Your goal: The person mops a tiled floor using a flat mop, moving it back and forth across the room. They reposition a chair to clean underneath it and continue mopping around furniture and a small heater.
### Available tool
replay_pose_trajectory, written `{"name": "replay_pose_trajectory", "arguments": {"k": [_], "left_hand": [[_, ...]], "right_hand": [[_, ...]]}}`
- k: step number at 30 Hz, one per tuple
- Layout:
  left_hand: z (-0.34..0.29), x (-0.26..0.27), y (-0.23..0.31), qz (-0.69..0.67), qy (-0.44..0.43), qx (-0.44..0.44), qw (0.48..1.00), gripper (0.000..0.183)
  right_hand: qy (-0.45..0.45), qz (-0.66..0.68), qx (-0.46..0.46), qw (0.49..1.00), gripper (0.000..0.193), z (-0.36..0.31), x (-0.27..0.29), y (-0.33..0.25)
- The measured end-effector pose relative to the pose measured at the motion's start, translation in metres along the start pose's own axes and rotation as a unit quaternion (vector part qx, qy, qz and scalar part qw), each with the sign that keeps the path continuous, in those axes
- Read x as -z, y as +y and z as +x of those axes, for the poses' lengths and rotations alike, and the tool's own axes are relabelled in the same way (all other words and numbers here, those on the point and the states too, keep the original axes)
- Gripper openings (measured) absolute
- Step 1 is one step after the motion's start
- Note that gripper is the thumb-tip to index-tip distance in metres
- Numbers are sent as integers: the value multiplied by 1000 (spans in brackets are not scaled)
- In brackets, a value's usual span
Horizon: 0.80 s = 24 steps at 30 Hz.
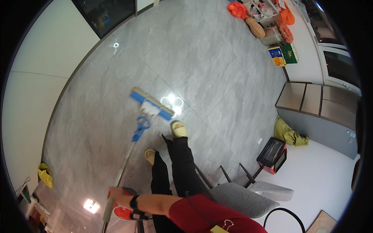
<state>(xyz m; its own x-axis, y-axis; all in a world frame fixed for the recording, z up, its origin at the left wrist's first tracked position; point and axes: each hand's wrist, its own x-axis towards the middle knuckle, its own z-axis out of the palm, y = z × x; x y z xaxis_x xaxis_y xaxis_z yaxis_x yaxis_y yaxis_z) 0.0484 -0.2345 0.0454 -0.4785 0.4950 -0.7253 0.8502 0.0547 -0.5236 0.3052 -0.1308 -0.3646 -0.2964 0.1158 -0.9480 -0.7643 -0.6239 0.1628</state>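
Observation:
A sponge mop lies across the left of my body, its blue and tan head [151, 105] on the grey tiled floor in front of my feet. A white bracket and a blue jointed fitting [140, 128] link the head to a long silver pole [123, 167]. My left hand [118, 197] is closed around the pole's lower-frame part, near a grey grip section [108, 209]. A dark band with a small black device circles that wrist. My right hand is out of view. Part of the mop head looks blurred.
My slippered feet [179, 129] stand behind the mop head. A grey chair [241, 200] is at my right, beside a black box-shaped appliance [272, 151]. Bags, a squash [255, 28] and cartons [287, 53] line the far right wall. A red round object [122, 213] sits below my hand.

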Motion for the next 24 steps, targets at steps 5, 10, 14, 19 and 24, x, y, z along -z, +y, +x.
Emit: {"name": "replay_pose_trajectory", "arguments": {"k": [5,10,14,19,24], "left_hand": [[-74,37,5,-10,81,110,991,38],[-58,41,47,-52,22,97,994,39],[14,18,174,-100,-35,-16,994,41],[45,2,430,-246,50,-184,950,19],[8,27,642,-265,11,-345,901,22]], "right_hand": [[-45,-43,-134,989,22,-31,-54,39],[-93,-6,-58,994,15,-18,-10,-48],[-115,-52,110,986,20,2,67,-194],[135,-137,313,930,21,9,202,-403],[308,-132,400,853,28,-23,333,-564]]}}
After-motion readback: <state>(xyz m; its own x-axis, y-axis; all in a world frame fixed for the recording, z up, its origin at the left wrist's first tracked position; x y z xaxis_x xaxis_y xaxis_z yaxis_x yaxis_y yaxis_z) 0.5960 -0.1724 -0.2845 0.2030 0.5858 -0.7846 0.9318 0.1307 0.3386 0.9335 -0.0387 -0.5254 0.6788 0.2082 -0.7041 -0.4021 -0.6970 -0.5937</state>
